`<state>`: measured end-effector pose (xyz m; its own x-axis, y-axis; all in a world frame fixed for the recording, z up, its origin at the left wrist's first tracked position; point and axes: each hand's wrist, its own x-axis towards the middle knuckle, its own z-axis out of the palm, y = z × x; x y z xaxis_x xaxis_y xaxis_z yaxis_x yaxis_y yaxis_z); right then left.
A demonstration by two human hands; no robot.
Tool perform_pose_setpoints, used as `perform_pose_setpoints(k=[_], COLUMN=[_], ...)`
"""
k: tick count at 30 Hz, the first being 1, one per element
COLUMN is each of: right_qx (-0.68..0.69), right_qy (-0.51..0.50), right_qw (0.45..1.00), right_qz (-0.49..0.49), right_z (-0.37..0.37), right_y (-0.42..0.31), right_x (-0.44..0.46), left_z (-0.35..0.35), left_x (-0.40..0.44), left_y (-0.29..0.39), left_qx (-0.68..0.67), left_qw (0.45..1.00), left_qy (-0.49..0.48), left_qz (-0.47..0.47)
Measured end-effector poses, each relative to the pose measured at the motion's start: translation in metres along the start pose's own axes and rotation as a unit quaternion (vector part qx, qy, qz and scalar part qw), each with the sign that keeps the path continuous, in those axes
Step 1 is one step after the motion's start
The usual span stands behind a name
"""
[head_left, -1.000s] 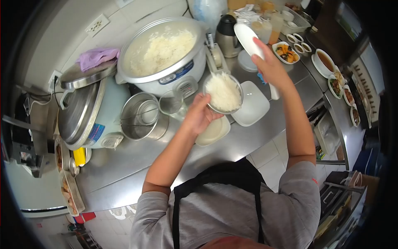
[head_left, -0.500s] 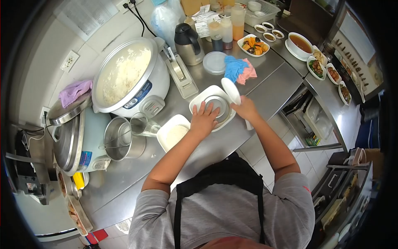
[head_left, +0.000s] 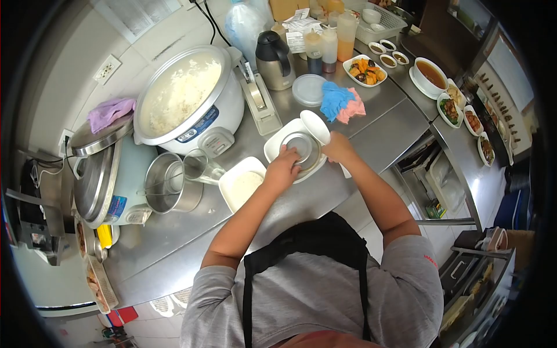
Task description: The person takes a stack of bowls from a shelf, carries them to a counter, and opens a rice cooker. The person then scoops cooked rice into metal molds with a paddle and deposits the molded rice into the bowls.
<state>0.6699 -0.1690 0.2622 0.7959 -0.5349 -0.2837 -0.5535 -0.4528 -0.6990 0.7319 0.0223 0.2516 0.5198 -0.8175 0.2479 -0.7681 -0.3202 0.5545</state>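
A white square dish [head_left: 272, 152] lies on the steel counter in front of me, with a round metal bowl [head_left: 301, 139] in it. My left hand [head_left: 282, 169] has its fingers curled on the near left edge of that bowl. My right hand [head_left: 341, 148] is closed around the handle of a white rice paddle [head_left: 315, 126]. The paddle's broad head is over the far right corner of the dish. Left of my left forearm stands another white dish [head_left: 228, 193] with something pale in it.
A large rice cooker [head_left: 203, 130] full of white rice stands at the back left. Near it are a metal pot [head_left: 190, 197], a glass jug [head_left: 197, 165], a thermos [head_left: 274, 61] and a clear lid [head_left: 308, 90]. Blue [head_left: 336, 100] and pink cloths lie behind the dish. Filled plates line the right counter.
My left hand has gone from lying spread over the metal bowl to curling its fingers at the edge. The bowl now looks tilted. The paddle has dipped slightly left.
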Motion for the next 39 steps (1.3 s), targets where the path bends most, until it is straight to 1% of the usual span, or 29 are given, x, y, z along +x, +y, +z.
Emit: perform_pose_setpoints(k=[2, 3, 5, 6, 9, 10, 12, 15, 16, 18, 19, 22, 25, 27, 28, 31, 32, 36, 39], right_qx=[-0.035, -0.052, -0.022, -0.008, -0.065, -0.067, -0.071, -0.036, -0.024, -0.002, 0.006, 0.016, -0.001, -0.007, 0.019, 0.106, 0.143, 0.265, 0.305], right_qy=[-0.011, -0.016, -0.02, -0.022, -0.056, -0.06, -0.066, -0.118, -0.119, -0.123, -0.126, -0.136, -0.132, -0.118, -0.12, -0.123, -0.121, -0.117, -0.067], right_qw=[0.999, 0.998, 0.999, 0.997, 0.996, 0.996, 0.995, 0.991, 0.991, 0.991, 0.99, 0.987, 0.988, 0.99, 0.989, 0.982, 0.977, 0.95, 0.943], right_qz=[-0.014, -0.021, 0.043, 0.075, 0.027, 0.024, 0.021, 0.047, 0.048, 0.052, 0.062, 0.083, 0.084, 0.082, 0.086, 0.1, 0.105, 0.117, 0.115], right_z=[0.002, 0.001, 0.002, 0.001, 0.009, 0.012, 0.015, 0.011, 0.008, 0.004, 0.003, 0.005, 0.011, 0.012, 0.011, 0.011, 0.012, -0.008, -0.043], right_y=[-0.005, -0.011, -0.024, -0.029, -0.028, -0.029, -0.029, -0.032, -0.033, -0.035, -0.037, -0.036, -0.032, -0.032, -0.032, -0.029, -0.024, -0.011, 0.001], right_x=[0.006, 0.006, 0.002, 0.0, 0.002, 0.004, 0.008, 0.013, 0.013, 0.012, 0.012, 0.01, 0.013, 0.013, 0.012, 0.005, 0.002, -0.006, -0.009], left_z=[0.0, 0.0, 0.0, 0.0, 0.001, 0.001, 0.0, -0.008, -0.014, -0.026, -0.032, -0.043, -0.031, -0.028, -0.029, -0.035, -0.036, -0.064, -0.072], left_x=[-0.004, -0.006, -0.013, -0.014, -0.017, -0.019, -0.021, -0.022, -0.022, -0.022, -0.022, -0.02, -0.02, -0.021, -0.021, -0.019, -0.022, -0.014, -0.014], left_y=[-0.011, -0.018, -0.032, -0.037, -0.048, -0.051, -0.055, -0.053, -0.049, -0.042, -0.038, -0.022, -0.04, -0.051, -0.055, -0.057, -0.065, -0.044, -0.045], left_qx=[-0.069, -0.13, -0.25, -0.277, -0.377, -0.363, -0.372, -0.364, -0.358, -0.185, -0.095, -0.164, -0.268, -0.283, -0.29, -0.311, -0.418, -0.579, -0.633], left_qw=[0.996, 0.989, 0.954, 0.942, 0.895, 0.901, 0.892, 0.893, 0.896, 0.961, 0.979, 0.97, 0.928, 0.908, 0.896, 0.882, 0.837, 0.707, 0.657], left_qy=[0.057, 0.054, 0.046, 0.076, 0.18, 0.192, 0.211, 0.228, 0.232, 0.193, 0.17, 0.114, 0.221, 0.268, 0.292, 0.328, 0.293, 0.337, 0.343], left_qz=[0.025, -0.037, -0.16, -0.173, -0.158, -0.142, -0.148, -0.135, -0.127, -0.078, -0.052, -0.136, -0.138, -0.156, -0.165, -0.131, -0.196, -0.226, -0.223])
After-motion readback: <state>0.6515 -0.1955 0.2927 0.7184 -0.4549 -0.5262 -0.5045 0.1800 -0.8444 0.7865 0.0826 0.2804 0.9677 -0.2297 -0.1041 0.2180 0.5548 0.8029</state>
